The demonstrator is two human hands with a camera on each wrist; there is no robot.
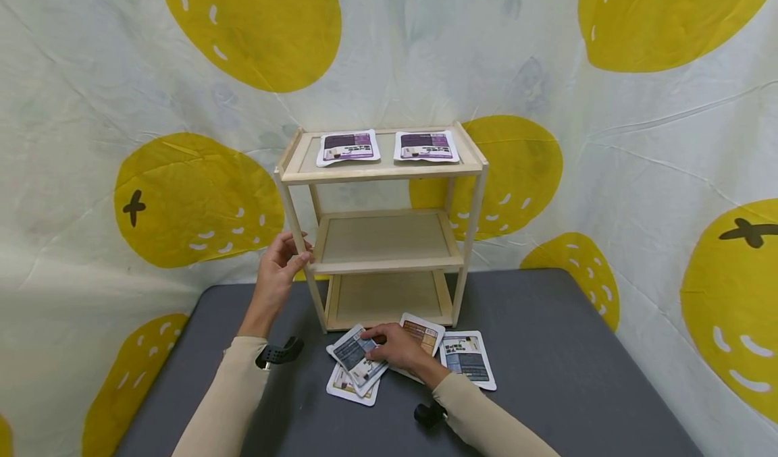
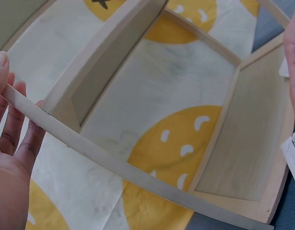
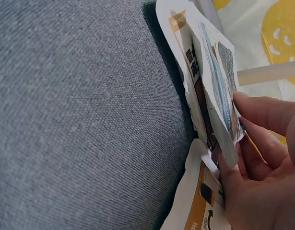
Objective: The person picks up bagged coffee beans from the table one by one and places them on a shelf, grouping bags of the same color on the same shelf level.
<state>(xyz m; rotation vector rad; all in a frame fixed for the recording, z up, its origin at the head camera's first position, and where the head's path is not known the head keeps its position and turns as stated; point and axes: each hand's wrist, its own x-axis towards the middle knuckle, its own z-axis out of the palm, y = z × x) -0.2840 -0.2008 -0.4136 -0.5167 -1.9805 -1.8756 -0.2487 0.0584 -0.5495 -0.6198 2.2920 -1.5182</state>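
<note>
My left hand (image 1: 278, 280) holds the left front post of a small three-tier wooden shelf (image 1: 383, 268), level with the middle tier. In the left wrist view, the thumb and fingers sit around that post (image 2: 80, 136). Down at the shelf's foot, my right hand (image 1: 401, 349) pinches a flat pouch with a blue-grey label (image 1: 352, 354) by its edge. In the right wrist view, the thumb lies on the face of this pouch (image 3: 219, 76), tilted over another one. Beneath it is a white pouch with a yellowish label (image 1: 349, 386). An orange-brown pouch (image 1: 428, 332) lies partly behind the right hand.
Another pouch with a dark blue label (image 1: 469, 361) lies to the right on the dark grey table (image 1: 535, 349). Two purple-labelled pouches, one left (image 1: 348, 148) and one right (image 1: 427, 146), lie on the top tier. A fruit-patterned curtain (image 1: 377, 52) hangs close behind.
</note>
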